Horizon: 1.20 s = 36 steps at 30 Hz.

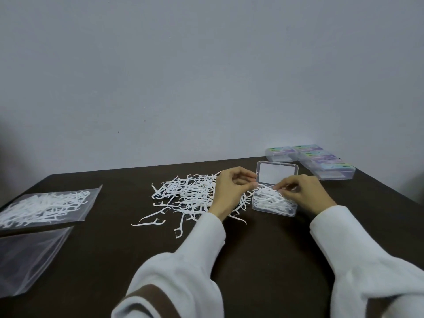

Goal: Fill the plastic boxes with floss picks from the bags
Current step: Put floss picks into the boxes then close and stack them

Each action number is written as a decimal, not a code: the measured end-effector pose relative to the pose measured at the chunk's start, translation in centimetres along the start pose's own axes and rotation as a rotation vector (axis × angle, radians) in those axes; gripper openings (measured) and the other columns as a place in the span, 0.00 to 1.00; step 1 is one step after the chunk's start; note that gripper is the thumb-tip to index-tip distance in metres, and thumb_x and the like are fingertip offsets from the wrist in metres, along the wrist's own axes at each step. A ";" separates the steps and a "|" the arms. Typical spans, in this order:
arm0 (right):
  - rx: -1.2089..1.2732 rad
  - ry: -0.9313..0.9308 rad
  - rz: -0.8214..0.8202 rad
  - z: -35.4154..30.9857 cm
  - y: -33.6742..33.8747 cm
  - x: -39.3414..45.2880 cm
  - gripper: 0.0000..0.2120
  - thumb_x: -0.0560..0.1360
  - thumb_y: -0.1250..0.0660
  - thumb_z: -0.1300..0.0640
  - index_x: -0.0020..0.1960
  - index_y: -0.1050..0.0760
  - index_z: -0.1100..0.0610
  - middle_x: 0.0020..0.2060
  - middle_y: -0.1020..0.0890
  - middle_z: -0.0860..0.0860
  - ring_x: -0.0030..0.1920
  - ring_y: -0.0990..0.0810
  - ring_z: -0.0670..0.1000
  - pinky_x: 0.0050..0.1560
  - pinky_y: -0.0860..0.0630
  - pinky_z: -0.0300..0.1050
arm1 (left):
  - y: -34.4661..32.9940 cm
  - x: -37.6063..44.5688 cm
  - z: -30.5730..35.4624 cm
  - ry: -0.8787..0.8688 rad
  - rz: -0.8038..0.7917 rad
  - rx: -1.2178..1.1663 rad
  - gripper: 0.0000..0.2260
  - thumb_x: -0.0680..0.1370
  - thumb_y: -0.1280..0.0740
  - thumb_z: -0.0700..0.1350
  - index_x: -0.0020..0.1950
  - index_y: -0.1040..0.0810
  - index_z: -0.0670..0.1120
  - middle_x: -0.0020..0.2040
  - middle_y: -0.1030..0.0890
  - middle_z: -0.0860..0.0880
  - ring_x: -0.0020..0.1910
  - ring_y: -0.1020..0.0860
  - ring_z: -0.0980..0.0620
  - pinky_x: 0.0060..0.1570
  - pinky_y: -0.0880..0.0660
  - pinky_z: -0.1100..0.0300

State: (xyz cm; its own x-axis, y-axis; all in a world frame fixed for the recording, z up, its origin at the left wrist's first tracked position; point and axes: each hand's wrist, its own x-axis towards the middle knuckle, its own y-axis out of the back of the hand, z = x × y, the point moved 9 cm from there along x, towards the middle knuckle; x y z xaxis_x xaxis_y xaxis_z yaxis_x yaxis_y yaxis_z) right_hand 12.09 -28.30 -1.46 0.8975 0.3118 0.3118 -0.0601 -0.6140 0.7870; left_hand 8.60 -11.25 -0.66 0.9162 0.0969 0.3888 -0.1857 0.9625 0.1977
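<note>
**Open box half-filled, both your hands at its rim**

The clear plastic box (274, 204) sits right of centre on the dark table (263, 260); its hinged lid (277, 173) stands upright behind it; white floss picks lie tangled inside, heaped near the top. Your left hand (229, 189) curls its fingers and pinches picks at the box's left edge; your right hand (302, 191) pinches picks over its far right side. A loose pile of floss picks (188, 193) sprawls just left of the box, under your left wrist. A bag of picks (46, 206) lies far left, an empty bag (29, 258) before it; closed boxes (321, 161) cluster at the far right.
</note>
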 end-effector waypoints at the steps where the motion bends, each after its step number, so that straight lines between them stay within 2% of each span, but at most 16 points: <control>1: 0.002 0.012 -0.008 -0.1 0.0 0.0 0.07 0.72 0.30 0.60 0.46 0.18 0.50 0.42 0.20 0.47 0.42 0.24 0.43 0.47 0.27 0.36 | -0.3 0.0 0.0 -0.005 0.002 0.007 0.08 0.68 0.25 0.33 0.45 0.18 0.39 0.37 0.18 0.50 0.34 0.21 0.59 0.39 0.25 0.70; 3: 0.019 0.031 -0.047 -0.3 0.0 -0.1 0.07 0.73 0.31 0.61 0.45 0.18 0.50 0.40 0.20 0.46 0.41 0.25 0.41 0.40 0.31 0.28 | -0.7 -0.1 -0.1 -0.011 0.022 0.020 0.07 0.68 0.25 0.33 0.44 0.18 0.39 0.37 0.18 0.49 0.34 0.21 0.60 0.39 0.24 0.69; 4: 0.035 0.034 -0.079 -0.4 -0.1 -0.2 0.08 0.73 0.32 0.62 0.45 0.18 0.50 0.40 0.20 0.45 0.41 0.24 0.41 0.39 0.32 0.27 | -0.8 -0.1 -0.2 -0.014 0.032 0.037 0.07 0.68 0.25 0.33 0.44 0.18 0.40 0.37 0.18 0.49 0.34 0.22 0.60 0.40 0.24 0.69; 7: 0.079 0.071 -0.114 -0.9 -0.3 -0.3 0.10 0.75 0.35 0.63 0.46 0.21 0.49 0.43 0.20 0.44 0.45 0.23 0.42 0.42 0.30 0.27 | -1.6 -0.4 -0.7 -0.033 0.023 0.118 0.06 0.70 0.26 0.35 0.44 0.18 0.42 0.38 0.18 0.50 0.36 0.22 0.61 0.41 0.24 0.69; 10: 0.143 0.064 -0.158 -0.6 -0.5 -0.4 0.06 0.76 0.35 0.57 0.49 0.21 0.49 0.47 0.18 0.46 0.48 0.21 0.44 0.50 0.27 0.33 | -2.2 -0.5 -0.9 -0.037 0.014 0.177 0.03 0.73 0.29 0.39 0.46 0.18 0.43 0.41 0.18 0.49 0.41 0.21 0.56 0.44 0.24 0.68; 12: 0.145 0.050 -0.232 -0.4 -0.9 -0.5 0.06 0.74 0.33 0.56 0.49 0.22 0.46 0.48 0.18 0.47 0.50 0.21 0.46 0.56 0.26 0.40 | -2.0 -0.4 -0.8 -0.040 0.023 0.176 0.04 0.76 0.31 0.41 0.48 0.17 0.44 0.43 0.17 0.50 0.43 0.21 0.56 0.45 0.26 0.71; 14: 0.164 0.047 -0.264 -0.2 -0.8 -0.6 0.11 0.74 0.34 0.60 0.49 0.22 0.44 0.50 0.18 0.47 0.52 0.22 0.46 0.57 0.27 0.41 | -1.8 -0.4 -0.5 -0.051 0.013 0.166 0.05 0.76 0.31 0.40 0.49 0.17 0.43 0.45 0.17 0.50 0.43 0.22 0.59 0.46 0.27 0.74; 16: 0.224 0.028 -0.238 0.2 -0.2 -0.7 0.13 0.74 0.35 0.63 0.48 0.22 0.45 0.51 0.19 0.47 0.54 0.22 0.46 0.55 0.26 0.40 | -1.9 -0.5 -0.5 -0.034 -0.028 0.134 0.06 0.74 0.29 0.41 0.51 0.18 0.44 0.47 0.18 0.51 0.45 0.22 0.60 0.48 0.26 0.71; 20: 0.197 0.035 -0.298 0.9 -0.3 -0.8 0.16 0.71 0.31 0.65 0.49 0.22 0.45 0.53 0.20 0.47 0.57 0.24 0.46 0.58 0.28 0.42 | -2.5 -0.8 -1.1 0.023 -0.130 0.099 0.17 0.67 0.22 0.46 0.54 0.20 0.47 0.53 0.20 0.51 0.54 0.24 0.58 0.51 0.26 0.71; 23: 0.163 0.039 -0.384 0.7 -0.7 -1.0 0.16 0.69 0.29 0.64 0.51 0.23 0.46 0.56 0.22 0.46 0.59 0.27 0.45 0.55 0.33 0.36 | -2.8 -1.0 -1.1 0.003 -0.172 0.109 0.20 0.65 0.21 0.43 0.55 0.21 0.46 0.56 0.22 0.49 0.57 0.25 0.56 0.57 0.27 0.68; 27: 0.168 0.061 -0.377 0.6 -0.2 -1.2 0.12 0.70 0.28 0.61 0.47 0.21 0.45 0.54 0.21 0.43 0.58 0.27 0.43 0.64 0.36 0.44 | -3.0 -1.1 -1.0 -0.017 -0.186 0.135 0.18 0.68 0.24 0.37 0.56 0.21 0.46 0.57 0.23 0.48 0.58 0.26 0.56 0.54 0.29 0.74; 29: 0.166 0.070 -0.352 0.6 -0.1 -1.1 0.09 0.70 0.28 0.60 0.44 0.20 0.46 0.52 0.21 0.41 0.57 0.26 0.43 0.64 0.35 0.44 | -3.0 -1.1 -0.9 -0.019 -0.191 0.111 0.16 0.70 0.26 0.35 0.56 0.21 0.46 0.58 0.22 0.48 0.58 0.26 0.56 0.54 0.29 0.75; 32: 0.155 0.080 -0.310 0.3 0.1 -1.1 0.07 0.69 0.27 0.58 0.41 0.20 0.46 0.49 0.20 0.41 0.55 0.24 0.44 0.62 0.32 0.43 | -3.3 -1.1 -0.6 -0.042 -0.196 0.109 0.15 0.72 0.31 0.31 0.55 0.21 0.46 0.57 0.21 0.49 0.58 0.25 0.57 0.59 0.28 0.71; 36: 0.054 0.086 -0.234 -0.2 0.2 -1.0 0.07 0.69 0.26 0.56 0.41 0.22 0.46 0.48 0.20 0.45 0.51 0.24 0.46 0.55 0.29 0.40 | -3.9 -1.1 -0.4 -0.071 -0.214 0.184 0.16 0.74 0.35 0.29 0.57 0.21 0.45 0.55 0.22 0.51 0.55 0.26 0.60 0.54 0.30 0.77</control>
State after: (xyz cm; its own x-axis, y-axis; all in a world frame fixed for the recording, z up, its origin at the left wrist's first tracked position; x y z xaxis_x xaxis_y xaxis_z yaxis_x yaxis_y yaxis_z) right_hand 11.11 -28.62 -1.52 0.8438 0.5089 0.1705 0.1702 -0.5550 0.8143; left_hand 8.51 -15.01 -2.23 0.9155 -0.1273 0.3816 -0.0583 0.8966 0.4390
